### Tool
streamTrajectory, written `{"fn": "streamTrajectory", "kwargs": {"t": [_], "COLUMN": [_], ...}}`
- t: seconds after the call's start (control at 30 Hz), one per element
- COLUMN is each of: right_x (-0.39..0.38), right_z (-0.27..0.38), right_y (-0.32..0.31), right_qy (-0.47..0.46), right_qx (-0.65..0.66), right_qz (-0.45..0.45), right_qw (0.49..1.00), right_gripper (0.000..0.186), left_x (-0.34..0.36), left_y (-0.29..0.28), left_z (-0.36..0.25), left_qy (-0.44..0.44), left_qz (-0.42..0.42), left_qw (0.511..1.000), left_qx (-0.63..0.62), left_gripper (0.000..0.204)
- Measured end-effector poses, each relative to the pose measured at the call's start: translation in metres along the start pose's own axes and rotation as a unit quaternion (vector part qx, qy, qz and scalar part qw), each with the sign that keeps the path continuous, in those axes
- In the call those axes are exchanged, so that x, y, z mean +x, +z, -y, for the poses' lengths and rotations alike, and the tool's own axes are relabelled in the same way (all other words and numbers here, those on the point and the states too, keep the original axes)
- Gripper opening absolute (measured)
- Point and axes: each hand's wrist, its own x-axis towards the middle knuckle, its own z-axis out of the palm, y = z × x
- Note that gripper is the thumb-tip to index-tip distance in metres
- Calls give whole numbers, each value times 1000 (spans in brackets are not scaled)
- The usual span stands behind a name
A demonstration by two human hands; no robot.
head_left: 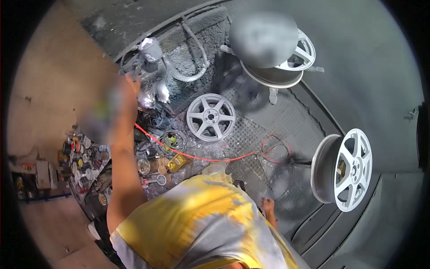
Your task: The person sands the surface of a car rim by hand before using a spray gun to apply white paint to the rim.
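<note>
My left arm reaches up the left side. My left hand (133, 84) is beside a grey-crusted cluster under a cup (151, 50) with white inside; a blurred patch hides part of the hand, so its grip cannot be made out. Crumpled shiny material (156, 93) hangs next to it. My right hand (268, 206) hangs low by my yellow and grey shirt, fingers loosely apart, with nothing visible in it. A white multi-spoke wheel rim (192, 121) lies on the floor ahead. A second rim (353, 168) stands on edge at the right.
Another rim (272, 83) sits on a stand at the far side, partly covered by a round blur. A red hose (210, 159) runs across the floor. A yellow can (178, 163), a coiled clear hose (175, 142) and several paint tins (85, 158) crowd the left.
</note>
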Motion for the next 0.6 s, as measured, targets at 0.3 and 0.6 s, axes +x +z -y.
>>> {"fn": "streamTrajectory", "kwargs": {"t": [0.3,0.6], "right_x": [-20,-63], "right_z": [177,316], "right_y": [59,55], "right_qy": [-188,-238], "right_qx": [-217,-256], "right_qz": [43,18], "right_qw": [957,937], "right_gripper": [37,33], "left_x": [27,-6], "left_y": [42,-30], "left_z": [31,-38], "left_qy": [65,48], "left_qz": [173,136], "left_qw": [983,974], "left_qx": [-8,-175], "left_gripper": [65,70]}}
